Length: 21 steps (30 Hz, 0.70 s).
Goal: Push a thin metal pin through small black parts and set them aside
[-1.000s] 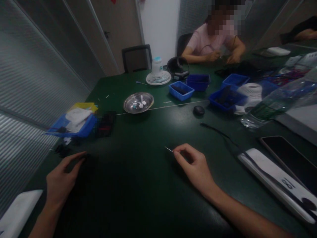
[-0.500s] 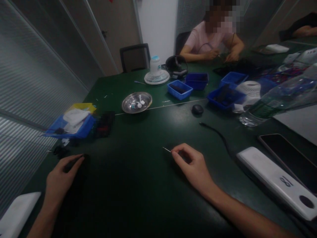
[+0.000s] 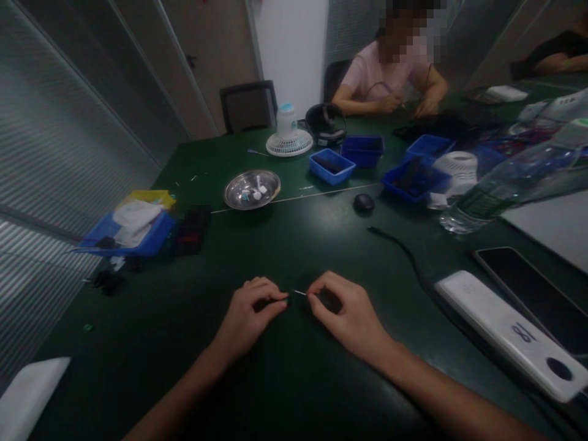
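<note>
Near the middle of the dark green table (image 3: 184, 367), my two hands face each other with a small gap between the fingertips. My right hand (image 3: 346, 306) pinches a thin, short silvery pin (image 3: 299, 292), whose free end points left. Between the thumb and forefinger of my left hand (image 3: 250, 312) is a tiny green piece (image 3: 286, 301), mostly covered by the fingertips; its kind is too small to tell. Another small green piece (image 3: 88, 327) lies on the table at the left.
A steel bowl (image 3: 232, 199) with small white bits stands ahead. Blue trays (image 3: 333, 174), a mouse (image 3: 364, 203), a bottle (image 3: 482, 199), a phone (image 3: 528, 288) and a white device marked 81 (image 3: 496, 324) are at the right. A co-worker (image 3: 390, 86) sits opposite.
My left hand has moved right from the table's left side, next to the pin. The green piece now shows in its fingers. My right hand has shifted slightly left and down, still pinching the pin.
</note>
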{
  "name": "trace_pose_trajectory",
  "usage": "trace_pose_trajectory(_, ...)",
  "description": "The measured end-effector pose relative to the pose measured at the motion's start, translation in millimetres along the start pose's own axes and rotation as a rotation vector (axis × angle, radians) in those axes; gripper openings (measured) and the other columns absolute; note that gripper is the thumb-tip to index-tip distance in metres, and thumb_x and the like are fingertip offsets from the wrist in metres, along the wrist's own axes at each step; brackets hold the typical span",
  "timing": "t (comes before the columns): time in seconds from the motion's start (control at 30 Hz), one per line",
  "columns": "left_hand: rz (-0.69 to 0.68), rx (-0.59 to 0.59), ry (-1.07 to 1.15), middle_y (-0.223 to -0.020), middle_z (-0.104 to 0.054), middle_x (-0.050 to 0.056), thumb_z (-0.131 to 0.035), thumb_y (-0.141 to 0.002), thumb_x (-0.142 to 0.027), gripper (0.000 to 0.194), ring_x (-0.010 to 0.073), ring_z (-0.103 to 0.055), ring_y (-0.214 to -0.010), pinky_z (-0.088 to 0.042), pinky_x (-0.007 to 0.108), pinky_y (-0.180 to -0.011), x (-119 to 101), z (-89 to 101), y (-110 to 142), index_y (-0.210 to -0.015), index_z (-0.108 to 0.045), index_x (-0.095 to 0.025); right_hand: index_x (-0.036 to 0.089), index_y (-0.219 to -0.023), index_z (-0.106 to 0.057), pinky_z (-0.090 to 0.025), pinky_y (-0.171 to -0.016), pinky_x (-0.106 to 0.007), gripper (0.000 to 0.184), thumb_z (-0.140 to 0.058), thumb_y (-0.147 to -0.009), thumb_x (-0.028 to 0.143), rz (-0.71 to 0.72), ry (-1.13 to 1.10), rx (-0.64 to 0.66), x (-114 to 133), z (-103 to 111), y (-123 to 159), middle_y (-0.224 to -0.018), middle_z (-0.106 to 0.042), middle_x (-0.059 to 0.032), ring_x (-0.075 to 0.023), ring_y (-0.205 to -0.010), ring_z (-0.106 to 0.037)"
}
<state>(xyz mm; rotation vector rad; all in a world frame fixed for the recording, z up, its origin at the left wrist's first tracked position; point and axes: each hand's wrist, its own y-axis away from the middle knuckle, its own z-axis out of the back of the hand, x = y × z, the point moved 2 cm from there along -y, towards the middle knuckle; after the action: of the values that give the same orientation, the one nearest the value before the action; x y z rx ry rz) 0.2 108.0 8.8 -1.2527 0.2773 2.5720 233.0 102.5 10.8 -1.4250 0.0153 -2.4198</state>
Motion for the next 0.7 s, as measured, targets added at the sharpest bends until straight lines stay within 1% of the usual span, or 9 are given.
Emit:
trace_pose_trajectory(0.07,-0.046,-0.002,0.023,-0.099,-0.072,0.003,-0.071,-0.094,-0.024,0.007,0.0204,-0.065,-0.095,-0.047,0.037,-0.091,-8.6,-13.0,-9.4,-0.091,-0.077,-0.022,0.022,-0.089,-0.068,-0.044,-0.072,-0.030,0.007,-0.063,-0.093,0.019,0.006,0.008,-0.011,0.4,-0.2,0.2,-0.086,-0.065,0.0006,-0.0157,-0.077,-0.061)
trace_pose_trajectory(0.13,-0.060,-0.020,0.043,-0.102,-0.072,0.003,-0.069,-0.095,-0.022,0.007,0.0202,-0.065,-0.097,-0.048,0.036,-0.089,-9.5,-17.0,-12.0,-0.097,-0.076,-0.022,0.022,-0.087,-0.067,-0.043,-0.070,-0.029,0.007,-0.064,-0.092,0.018,-0.003,0.010,-0.026,0.0,-0.1,0.6,-0.085,-0.065,0.0010,-0.0153,-0.076,-0.061)
trace_pose_trajectory(0.2,-0.061,-0.035,0.045,-0.108,-0.071,0.004,-0.067,-0.097,-0.021,0.014,0.0198,-0.064,-0.099,-0.049,0.035,-0.087,-6.3,-15.6,-10.0,-0.108,-0.075,-0.024,0.022,-0.087,-0.067,-0.043,-0.068,-0.029,0.006,-0.065,-0.091,0.018,-0.008,0.024,-0.021,-0.9,-0.6,1.0,-0.085,-0.064,0.0011,-0.0149,-0.075,-0.060)
trace_pose_trajectory(0.27,-0.059,-0.051,0.044,-0.112,-0.070,0.003,-0.065,-0.098,-0.020,0.019,0.0192,-0.063,-0.100,-0.050,0.034,-0.087,-2.9,-12.5,-6.9,-0.113,-0.074,-0.026,0.021,-0.087,-0.067,-0.042,-0.067,-0.028,0.006,-0.065,-0.090,0.017,-0.001,0.049,-0.001,-1.4,-1.6,1.5,-0.086,-0.064,0.0011,-0.0145,-0.073,-0.060)
trace_pose_trajectory(0.47,-0.070,-0.035,0.053,-0.112,-0.071,0.002,-0.064,-0.098,-0.016,0.019,0.0193,-0.063,-0.106,-0.051,0.035,-0.092,-4.7,-10.7,-6.4,-0.112,-0.073,-0.026,0.021,-0.086,-0.067,-0.043,-0.068,-0.028,0.006,-0.065,-0.089,0.016,0.012,0.117,0.026,1.4,-3.6,2.4,-0.088,-0.064,0.0004,-0.0142,-0.073,-0.061)
trace_pose_trajectory(0.7,-0.152,0.030,0.097,-0.108,-0.072,0.003,-0.068,-0.097,-0.016,0.016,0.0202,-0.065,-0.106,-0.051,0.037,-0.095,-5.8,-11.6,-8.3,-0.108,-0.075,-0.024,0.021,-0.090,-0.068,-0.044,-0.069,-0.028,0.005,-0.064,-0.092,0.018,0.058,0.128,0.080,1.0,-6.7,4.6,-0.090,-0.065,-0.0003,-0.0142,-0.074,-0.061)
